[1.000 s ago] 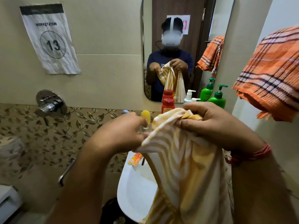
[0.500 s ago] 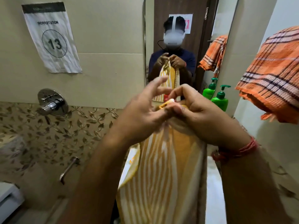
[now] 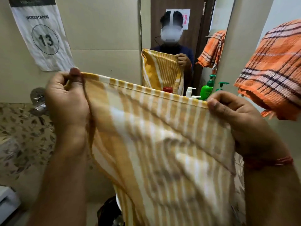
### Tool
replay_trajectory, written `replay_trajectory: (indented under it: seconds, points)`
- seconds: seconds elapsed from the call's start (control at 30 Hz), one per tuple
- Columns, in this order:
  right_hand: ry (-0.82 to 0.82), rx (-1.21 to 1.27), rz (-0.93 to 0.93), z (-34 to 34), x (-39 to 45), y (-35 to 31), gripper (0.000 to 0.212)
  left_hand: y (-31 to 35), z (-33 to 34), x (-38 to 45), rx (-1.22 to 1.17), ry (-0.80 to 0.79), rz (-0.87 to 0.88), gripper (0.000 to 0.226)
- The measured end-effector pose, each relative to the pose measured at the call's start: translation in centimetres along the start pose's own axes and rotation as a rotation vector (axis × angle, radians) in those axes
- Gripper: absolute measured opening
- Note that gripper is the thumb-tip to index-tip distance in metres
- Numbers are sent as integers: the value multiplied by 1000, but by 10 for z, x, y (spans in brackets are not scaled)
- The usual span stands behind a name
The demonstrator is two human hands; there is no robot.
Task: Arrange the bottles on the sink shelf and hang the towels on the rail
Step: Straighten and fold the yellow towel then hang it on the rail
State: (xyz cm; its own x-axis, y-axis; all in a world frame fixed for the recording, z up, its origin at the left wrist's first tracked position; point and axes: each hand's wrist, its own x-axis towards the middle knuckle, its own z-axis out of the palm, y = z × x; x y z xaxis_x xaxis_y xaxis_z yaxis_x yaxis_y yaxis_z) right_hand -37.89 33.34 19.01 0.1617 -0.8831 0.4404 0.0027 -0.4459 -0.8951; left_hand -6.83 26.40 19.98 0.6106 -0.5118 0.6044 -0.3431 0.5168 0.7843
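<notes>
Before the mirror (image 3: 179, 38), left hand (image 3: 68, 101) and right hand (image 3: 236, 118) each pinch a top corner of the yellow striped towel (image 3: 162, 144), stretched wide.

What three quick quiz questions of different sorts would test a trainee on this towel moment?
1. True or false: the yellow striped towel already hangs on the rail.
2. Multiple choice: the orange plaid towel is (A) upper right, (B) in the left hand, (C) on the floor.
3. Fill in: the paper sign on the wall reads workstation ___.

Key
1. False: the left hand and right hand each pinch a top corner and hold it spread in front of the mirror.
2. A.
3. 13.
</notes>
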Motion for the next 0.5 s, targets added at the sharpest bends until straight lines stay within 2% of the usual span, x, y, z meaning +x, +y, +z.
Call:
replay_trajectory:
  seconds: [0.03, 0.07, 0.13, 0.2, 0.23, 0.27, 0.3, 0.33, 0.43, 0.5]
  points:
    - [-22, -29, -31, 4, 2, -6, 19, 0, 1, -3, -19, -111, 53, 11]
    - [-61, -55, -75, 13, 6, -12, 18, 6, 3, -12, -69, -275, 122, 21]
    - [-135, -116, -152, 38, 17, -25, 18, 27, 8, -36, -196, -725, 193, 47]
    - [-181, -188, -194, 60, 26, -32, 21, 46, 13, -54, -245, -1152, 212, 42]
    - [-202, -189, -199, 65, 29, -33, 22, 50, 14, -58, -266, -1264, 191, 34]
    - [-220, -171, -190, 66, 30, -32, 21, 49, 15, -57, -291, -1279, 160, 26]
    - [-228, -159, -165, 62, 29, -30, 19, 46, 14, -55, -321, -1220, 125, 17]
    - [-229, -150, -127, 55, 26, -27, 17, 42, 12, -51, -341, -1108, 90, 13]
    - [-245, -95, 24, 26, 10, -15, 16, 28, 3, -36, -490, -699, -84, 21]
    - [-245, -71, 85, 9, 4, -9, 24, 16, -2, -27, -447, -483, -91, 20]
